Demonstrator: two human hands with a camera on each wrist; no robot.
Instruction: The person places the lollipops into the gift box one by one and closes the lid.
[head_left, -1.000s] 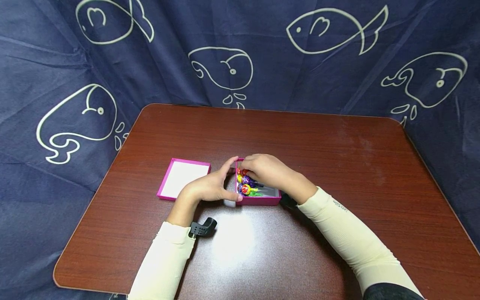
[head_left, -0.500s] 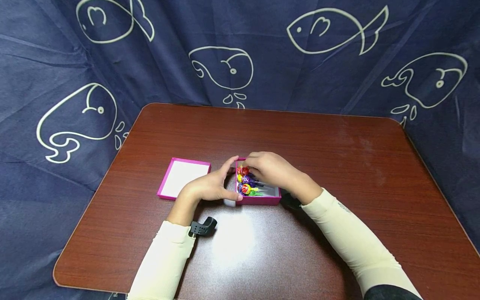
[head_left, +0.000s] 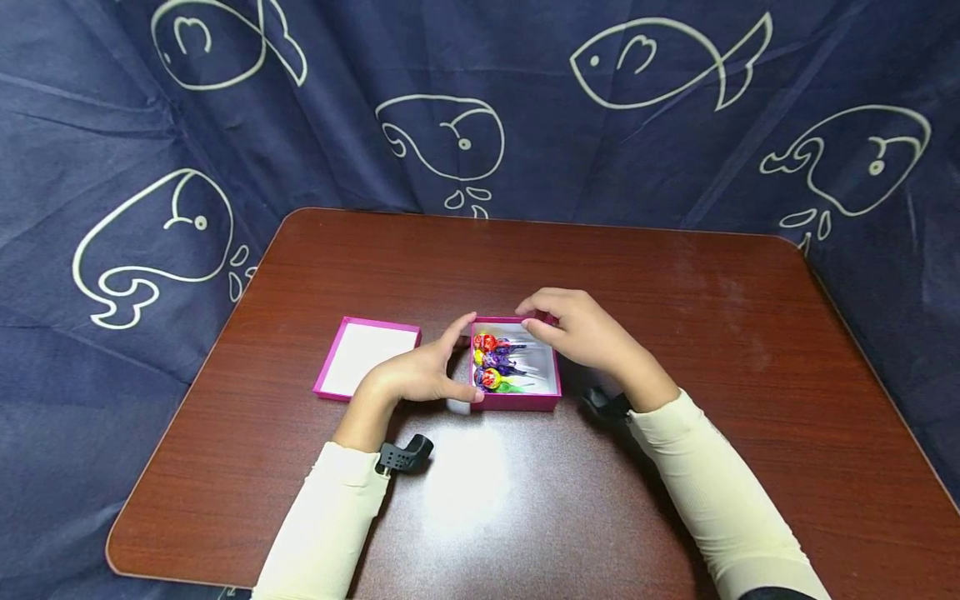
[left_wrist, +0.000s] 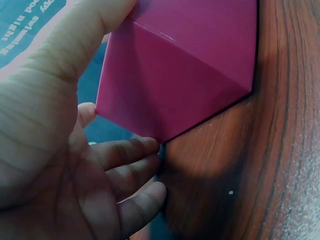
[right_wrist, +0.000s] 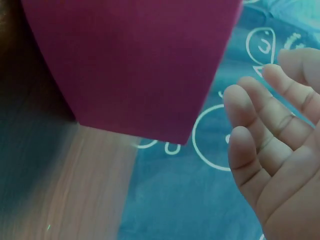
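A pink box (head_left: pixel 517 402) with a pale inside stands mid-table, and several lollipops (head_left: pixel 492 379) in red, yellow and purple wrappers lie in it. Their heads line its left side and their sticks point right. My left hand (head_left: pixel 416 372) holds the box at its left end, thumb at the near corner and index finger at the far one. In the left wrist view, the box wall (left_wrist: pixel 165 85) meets the thumb and fingers. Over the box's far right corner hovers my right hand (head_left: pixel 588 329), fingers loosely bent; the right wrist view shows nothing in them.
To the left of the box lies a pink lid (head_left: pixel 365 358), white side up. A small whitish object (head_left: pixel 459 407) sits by the box's near left corner. The brown table (head_left: pixel 637 517) has rounded corners, and a blue curtain (head_left: pixel 525 50) with fish drawings hangs behind.
My right hand has lifted out of the box and moved right and away, uncovering the red lollipop and sticks. The left hand and the box have stayed in place.
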